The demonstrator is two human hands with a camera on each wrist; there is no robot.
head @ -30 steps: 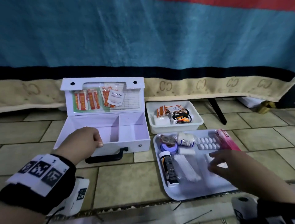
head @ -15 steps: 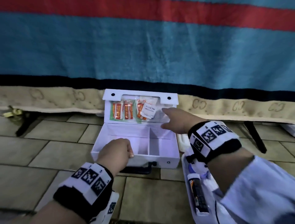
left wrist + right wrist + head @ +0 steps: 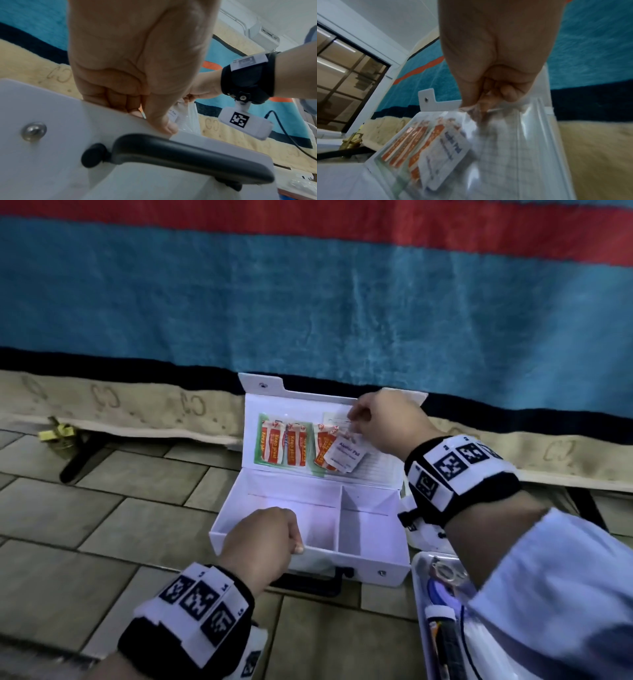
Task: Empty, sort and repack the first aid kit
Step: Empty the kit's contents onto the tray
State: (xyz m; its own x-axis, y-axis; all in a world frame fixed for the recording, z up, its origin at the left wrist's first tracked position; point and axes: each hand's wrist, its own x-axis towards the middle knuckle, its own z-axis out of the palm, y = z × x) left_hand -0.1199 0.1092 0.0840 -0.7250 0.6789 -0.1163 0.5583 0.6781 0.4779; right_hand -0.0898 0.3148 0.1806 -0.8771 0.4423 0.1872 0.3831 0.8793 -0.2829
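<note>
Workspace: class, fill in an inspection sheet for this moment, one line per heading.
Surface: tiled floor.
Job's things: white kit box open, both compartments empty; lid pocket holds orange plasters and an alcohol pad.
Clutter: tray of removed items at right, partly hidden.
Grippers: left hand grips the box's front wall; right hand pinches the pocket's top edge.
Cables: one from the right wrist camera.
Surroundings: striped blanket behind; padlock at left.
</note>
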